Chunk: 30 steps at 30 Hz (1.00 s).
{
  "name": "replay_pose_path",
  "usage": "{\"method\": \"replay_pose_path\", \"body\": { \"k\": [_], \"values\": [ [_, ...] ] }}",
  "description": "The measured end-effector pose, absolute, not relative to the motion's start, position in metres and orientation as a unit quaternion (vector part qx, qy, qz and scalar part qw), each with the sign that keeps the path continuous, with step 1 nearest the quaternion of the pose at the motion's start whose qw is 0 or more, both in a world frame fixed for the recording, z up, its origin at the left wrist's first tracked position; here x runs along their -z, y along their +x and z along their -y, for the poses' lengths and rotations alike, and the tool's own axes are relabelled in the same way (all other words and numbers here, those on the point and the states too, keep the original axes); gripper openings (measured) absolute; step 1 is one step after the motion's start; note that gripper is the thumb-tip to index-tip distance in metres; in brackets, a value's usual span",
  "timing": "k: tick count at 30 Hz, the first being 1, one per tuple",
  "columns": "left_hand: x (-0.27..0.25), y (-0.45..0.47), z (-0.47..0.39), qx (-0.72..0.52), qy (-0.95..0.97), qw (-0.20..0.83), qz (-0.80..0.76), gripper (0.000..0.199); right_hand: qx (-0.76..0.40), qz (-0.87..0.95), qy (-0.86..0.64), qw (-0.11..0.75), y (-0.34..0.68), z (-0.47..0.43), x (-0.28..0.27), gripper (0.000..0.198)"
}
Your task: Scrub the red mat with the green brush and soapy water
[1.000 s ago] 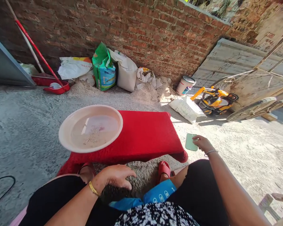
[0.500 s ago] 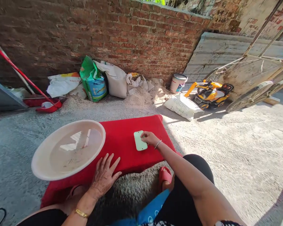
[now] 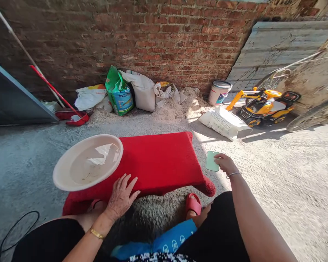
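Observation:
Off the right end of the red-covered low table (image 3: 158, 156), my right hand (image 3: 226, 164) pinches a flat, pale green rectangular piece with rounded corners (image 3: 212, 161) by its right edge. I cannot make out exactly what it is; it looks like a thin plate or case. My left hand (image 3: 123, 194) rests with fingers spread on the front edge of the red cloth. Just beyond it, at the table's left end, stands a wide cream basin (image 3: 62, 174) holding water with some dark specks at the bottom.
Along the brick wall sit a green and blue bag (image 3: 121, 96), a white sack (image 3: 143, 91) and a lidded bucket (image 3: 220, 92). A white sack (image 3: 222, 122) lies before a yellow toy excavator (image 3: 268, 107). A red dustpan (image 3: 79, 119) is at left; a black cable (image 3: 18, 227) lies on the ground.
My right hand has carried the pale green piece from the red cloth out past the table's right end. My left hand stays on the cloth. The view has shifted somewhat.

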<state>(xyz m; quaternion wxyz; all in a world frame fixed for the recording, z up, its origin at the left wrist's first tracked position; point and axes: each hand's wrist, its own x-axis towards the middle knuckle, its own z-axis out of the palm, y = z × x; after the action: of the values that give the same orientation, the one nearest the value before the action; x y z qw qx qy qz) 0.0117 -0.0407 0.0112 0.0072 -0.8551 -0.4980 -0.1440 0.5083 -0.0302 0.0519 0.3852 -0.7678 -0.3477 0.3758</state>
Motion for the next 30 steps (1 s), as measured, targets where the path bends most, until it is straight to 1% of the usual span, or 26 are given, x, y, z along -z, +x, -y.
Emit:
{"method": "replay_pose_path", "body": {
  "k": [2,4,6,8,10,12,14,17,22,25,30],
  "values": [
    [-0.023,0.037,0.063,0.174,-0.829,-0.058,0.528,0.040,-0.381,0.373,-0.729,0.428,0.490,0.034,-0.054,0.027],
    [-0.035,0.067,0.083,0.200,-0.807,-0.176,0.528,0.037,-0.414,0.414,-0.677,0.446,0.459,0.037,-0.056,0.031],
    [-0.043,0.095,0.096,0.229,-0.758,-0.325,0.517,0.038,-0.457,0.465,-0.632,0.419,0.420,0.042,-0.058,0.033],
    [-0.046,0.117,0.104,0.271,-0.673,-0.453,0.518,0.047,-0.493,0.505,-0.596,0.383,0.379,0.052,-0.058,0.033],
    [-0.045,0.128,0.110,0.325,-0.585,-0.540,0.511,0.056,-0.516,0.526,-0.570,0.363,0.343,0.063,-0.056,0.034],
    [-0.044,0.130,0.115,0.377,-0.514,-0.591,0.494,0.060,-0.529,0.529,-0.553,0.367,0.314,0.072,-0.054,0.035],
    [-0.043,0.125,0.119,0.409,-0.459,-0.622,0.485,0.059,-0.535,0.521,-0.541,0.386,0.295,0.078,-0.052,0.037],
    [-0.043,0.116,0.123,0.424,-0.410,-0.643,0.489,0.063,-0.545,0.508,-0.524,0.412,0.278,0.082,-0.051,0.039],
    [-0.039,0.111,0.124,0.429,-0.427,-0.645,0.467,0.062,-0.546,0.500,-0.516,0.432,0.265,0.088,-0.047,0.041],
    [-0.031,0.112,0.125,0.435,-0.425,-0.635,0.476,0.058,-0.541,0.510,-0.517,0.424,0.260,0.095,-0.043,0.041],
    [-0.021,0.105,0.117,0.428,-0.402,-0.624,0.516,0.057,-0.539,0.549,-0.512,0.382,0.257,0.099,-0.039,0.040]
  ]
}}
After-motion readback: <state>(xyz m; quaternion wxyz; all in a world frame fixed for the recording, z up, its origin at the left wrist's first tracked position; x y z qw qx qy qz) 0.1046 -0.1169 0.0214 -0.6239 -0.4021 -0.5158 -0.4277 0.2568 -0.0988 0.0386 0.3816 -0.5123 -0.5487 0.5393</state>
